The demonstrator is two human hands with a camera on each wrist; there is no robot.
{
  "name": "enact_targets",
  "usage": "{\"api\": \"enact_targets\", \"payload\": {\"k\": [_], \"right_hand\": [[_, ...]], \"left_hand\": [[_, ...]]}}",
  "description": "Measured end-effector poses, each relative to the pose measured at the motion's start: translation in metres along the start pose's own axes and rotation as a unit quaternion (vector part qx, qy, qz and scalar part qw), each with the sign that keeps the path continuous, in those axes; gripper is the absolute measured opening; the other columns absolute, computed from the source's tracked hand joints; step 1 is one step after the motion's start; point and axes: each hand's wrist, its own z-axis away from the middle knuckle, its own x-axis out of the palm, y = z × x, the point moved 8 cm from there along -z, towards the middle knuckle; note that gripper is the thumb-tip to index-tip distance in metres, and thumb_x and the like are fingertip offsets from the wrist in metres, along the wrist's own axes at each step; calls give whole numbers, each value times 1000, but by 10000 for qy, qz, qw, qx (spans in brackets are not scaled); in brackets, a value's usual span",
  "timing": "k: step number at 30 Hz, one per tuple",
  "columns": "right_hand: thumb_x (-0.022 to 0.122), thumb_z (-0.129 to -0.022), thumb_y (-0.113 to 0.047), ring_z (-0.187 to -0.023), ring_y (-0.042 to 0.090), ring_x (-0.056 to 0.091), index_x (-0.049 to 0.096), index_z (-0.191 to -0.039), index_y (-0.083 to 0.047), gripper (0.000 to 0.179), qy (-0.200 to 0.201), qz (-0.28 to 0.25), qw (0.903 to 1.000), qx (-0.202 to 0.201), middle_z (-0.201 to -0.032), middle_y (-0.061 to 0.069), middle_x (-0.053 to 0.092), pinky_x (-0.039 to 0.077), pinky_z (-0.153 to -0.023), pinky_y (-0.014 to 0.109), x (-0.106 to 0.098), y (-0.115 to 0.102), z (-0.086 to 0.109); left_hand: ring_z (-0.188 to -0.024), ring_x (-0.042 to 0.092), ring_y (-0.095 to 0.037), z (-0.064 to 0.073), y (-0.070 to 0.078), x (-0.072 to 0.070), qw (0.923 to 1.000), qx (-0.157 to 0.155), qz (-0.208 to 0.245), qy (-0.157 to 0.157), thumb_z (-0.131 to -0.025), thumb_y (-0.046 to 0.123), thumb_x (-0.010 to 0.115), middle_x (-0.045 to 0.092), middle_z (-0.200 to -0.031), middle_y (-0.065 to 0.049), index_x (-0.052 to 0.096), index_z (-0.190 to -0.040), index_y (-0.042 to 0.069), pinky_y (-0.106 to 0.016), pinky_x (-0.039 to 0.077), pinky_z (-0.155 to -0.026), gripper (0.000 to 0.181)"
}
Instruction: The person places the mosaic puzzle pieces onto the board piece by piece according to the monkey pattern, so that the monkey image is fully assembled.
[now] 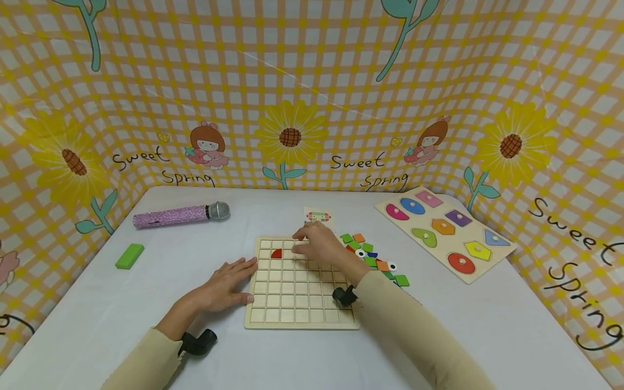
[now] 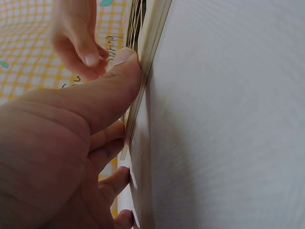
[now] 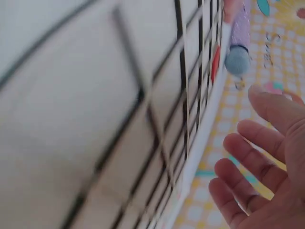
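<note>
Left hand (image 1: 221,284) at the edge of the wooden grid board (image 1: 287,300), right hand (image 1: 319,244) above its far part.

Left: fingers and thumb spread, thumb tip touching the board's left edge. Right: fingers loosely bent with gaps between them, thumb apart, hand clear of the squares (right wrist view). Board lies flat on the white table (image 1: 205,374); one red quarter-circle piece (image 1: 277,254) sits in the second column from left, second row from top. Small card (image 1: 319,215) just beyond the far edge, partly covered by the right hand. Loose coloured tiles (image 1: 370,261) heaped beside the board's right side; shape puzzle (image 1: 450,242) farther right. Left of board, well apart: glittery microphone (image 1: 170,216), green block (image 1: 129,256).
</note>
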Motion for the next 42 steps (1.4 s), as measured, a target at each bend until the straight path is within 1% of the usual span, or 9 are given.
{"api": "enact_targets", "payload": {"k": [3,6,7,11,16,21,25,35,42], "right_hand": [[68,-87,-30,-111,28,52,67,-117,-10,36,212,44,9998,39,-111,8,65,44,-97,46,-17,17,12],[68,-87,-30,-103,27,52,67,-116,-9,37,395,45,9990,197,-110,9,65,46,-89,43,-33,39,25],[68,-86,-30,-101,27,51,67,-116,-9,36,439,43,9986,284,-109,9,64,46,-83,41,-37,47,30],[69,-86,-28,-97,27,50,68,-114,-7,36,557,192,9966,578,-107,11,65,47,-81,41,-50,78,47],[70,-85,-29,-96,26,50,69,-113,-7,36,569,408,9920,1054,-106,11,66,47,-80,41,-58,112,62],[68,-86,-31,-103,29,49,68,-115,-7,38,376,454,9860,1563,-110,13,65,47,-86,44,-56,138,71],[68,-85,-29,-103,30,49,68,-113,-6,36,304,448,9842,1684,-110,15,65,46,-86,44,-54,146,74],[69,-84,-28,-97,29,51,70,-110,-5,35,203,622,9815,1800,-105,15,66,45,-86,44,-51,153,73],[69,-85,-28,-95,28,50,70,-110,-6,34,110,677,9818,1770,-103,13,63,45,-84,42,-47,155,71]], "left_hand": [[-143,18,-45,0,1,-1,10000,0,-8,7,-89,31,63,26,-155,-19,32,-145,-2,-67,9,-112,72],[-142,18,-45,0,2,-1,10000,4,1,16,-89,30,64,26,-154,-19,32,-145,-2,-67,9,-112,72],[-142,18,-45,0,2,-1,10000,5,6,12,-89,30,64,26,-154,-19,32,-145,-2,-67,8,-112,72],[-142,18,-45,1,2,0,10000,27,18,2,-89,29,64,26,-154,-20,32,-145,-3,-67,8,-112,72],[-142,18,-45,1,1,1,10000,27,40,15,-89,30,64,26,-154,-19,32,-145,-2,-67,8,-112,72],[-142,17,-46,1,1,2,10000,19,64,9,-89,31,64,25,-155,-20,31,-145,-2,-67,8,-112,73],[-143,17,-46,1,1,3,10000,16,73,-1,-89,32,63,25,-155,-19,31,-145,-2,-67,8,-112,74],[-143,17,-45,0,0,2,10000,-15,20,15,-89,32,64,26,-155,-18,31,-145,-1,-67,8,-112,73],[-142,18,-45,1,1,1,10000,12,3,39,-88,31,64,26,-154,-19,32,-145,-2,-68,8,-112,73]]}}
